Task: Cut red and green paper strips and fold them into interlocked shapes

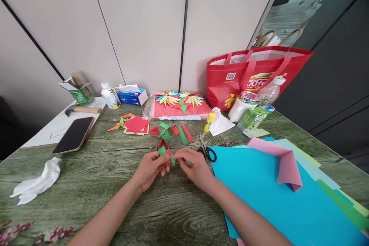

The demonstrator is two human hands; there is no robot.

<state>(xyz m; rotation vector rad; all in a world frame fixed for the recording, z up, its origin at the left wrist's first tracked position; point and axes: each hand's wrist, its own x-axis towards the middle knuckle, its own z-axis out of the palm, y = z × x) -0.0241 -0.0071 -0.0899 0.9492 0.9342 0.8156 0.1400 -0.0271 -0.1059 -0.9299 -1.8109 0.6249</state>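
My left hand (152, 168) pinches a small red and green folded paper piece (162, 150) between thumb and fingers, just over the table. At the piece's right end, the fingertips of my right hand (193, 164) close on a green paper tip (173, 160). Part of the folded paper is hidden behind the fingers. Beyond the hands lie loose red and green paper strips, among them a green strip (182, 135) and a red strip (188, 133). Black-handled scissors (211, 155) rest beside my right hand, and a yellow glue stick (209, 122) stands farther back.
Coloured sheets (248, 184) with a folded pink strip (288, 165) cover the right side. Pointed paper rosettes (166, 98) lie on a red packet at the back, near a red bag (225, 80). Leftward are a phone (73, 134), a hammer (83, 109) and a crumpled tissue (39, 180).
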